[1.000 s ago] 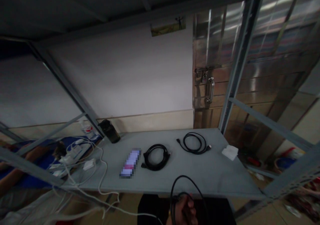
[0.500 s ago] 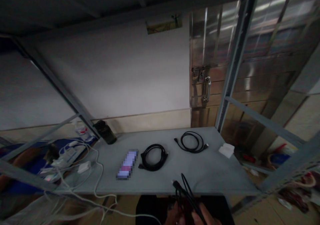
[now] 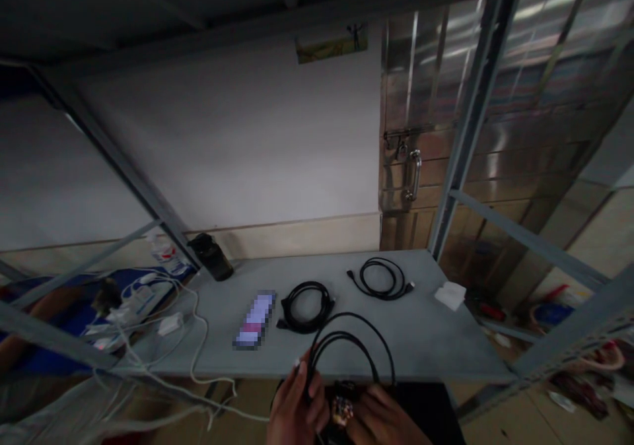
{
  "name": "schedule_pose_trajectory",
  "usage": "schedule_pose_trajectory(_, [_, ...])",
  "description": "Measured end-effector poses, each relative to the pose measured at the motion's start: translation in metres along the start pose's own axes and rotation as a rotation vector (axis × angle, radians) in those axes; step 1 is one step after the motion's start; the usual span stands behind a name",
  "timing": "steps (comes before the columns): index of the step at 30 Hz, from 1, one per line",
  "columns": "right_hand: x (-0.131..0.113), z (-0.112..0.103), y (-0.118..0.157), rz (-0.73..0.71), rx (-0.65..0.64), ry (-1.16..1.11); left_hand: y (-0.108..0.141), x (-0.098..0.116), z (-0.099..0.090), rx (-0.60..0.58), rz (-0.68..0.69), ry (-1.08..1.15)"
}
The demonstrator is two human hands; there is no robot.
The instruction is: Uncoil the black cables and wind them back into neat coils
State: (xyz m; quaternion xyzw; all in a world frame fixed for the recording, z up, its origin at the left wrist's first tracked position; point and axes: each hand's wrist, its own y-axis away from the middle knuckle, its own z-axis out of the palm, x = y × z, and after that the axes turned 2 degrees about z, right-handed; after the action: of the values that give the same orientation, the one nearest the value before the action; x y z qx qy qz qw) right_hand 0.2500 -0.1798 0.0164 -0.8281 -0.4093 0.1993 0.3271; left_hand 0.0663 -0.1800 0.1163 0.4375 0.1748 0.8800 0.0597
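I have both hands at the bottom centre of the frame, raised at the near edge of the grey desk (image 3: 426,346), with a black cable (image 3: 344,333) between them. My left hand (image 3: 298,402) is closed around one side of its loops, and a small pale tip shows by the thumb. My right hand (image 3: 384,415), lower centre and a little to the right, has its fingers curled in and grips the other side where the strands come down; how each finger sits is too dark to tell. The loops arch up between my hands, in front of the desk's surface. Just above them in the frame, at the centre, a thick coiled cable (image 3: 303,328) lies on the desk, and above and to the right of it is a thinner coiled cable (image 3: 384,295). Left of the thick coil lies a phone (image 3: 255,319), its screen blurred into blocks. A dark bottle (image 3: 212,258) stands near the wall, left of centre, and a crumpled white paper (image 3: 450,295) lies at the desk's right edge. At the lower left, white cords (image 3: 198,359) trail beside a white adapter (image 3: 170,324), and another person's arm (image 3: 54,303) rests farther left, over something blue.
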Motion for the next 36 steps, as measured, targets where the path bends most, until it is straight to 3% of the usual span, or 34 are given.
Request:
schedule_pose_trajectory(4, [0.029,-0.022,-0.036,0.037,-0.198,-0.004,-0.034,0.013,-0.012,0.025,0.159,-0.053])
schedule_pose_trajectory(7, [0.053,-0.018,-0.069,0.066,-0.289,-0.014,-0.075,0.018,-0.023,0.056,0.377,-0.149])
schedule_pose_trajectory(12, [0.095,0.044,-0.113,0.107,-0.37,-0.066,-0.149,0.038,-0.048,0.238,0.64,-0.644])
schedule_pose_trajectory(16, [0.118,0.09,-0.129,0.193,-0.382,-0.129,-0.184,0.044,-0.07,0.357,0.706,-0.855])
schedule_pose_trajectory(21, [0.131,0.118,-0.121,0.268,-0.337,-0.209,-0.188,0.022,-0.087,0.446,0.99,-1.267])
schedule_pose_trajectory(23, [0.133,0.124,-0.115,0.304,-0.312,-0.259,-0.183,0.014,-0.09,0.34,1.069,-1.422])
schedule_pose_trajectory(27, [0.14,0.128,-0.102,0.398,-0.246,-0.338,-0.178,0.009,-0.096,-0.02,1.068,-1.628])
schedule_pose_trajectory(31, [0.163,0.12,-0.074,0.483,-0.14,-0.304,-0.182,0.005,-0.108,-0.089,1.049,-1.709])
schedule_pose_trajectory(36, [0.219,0.085,-0.023,0.639,-0.128,0.023,-0.184,0.001,-0.119,-0.096,1.127,-1.714])
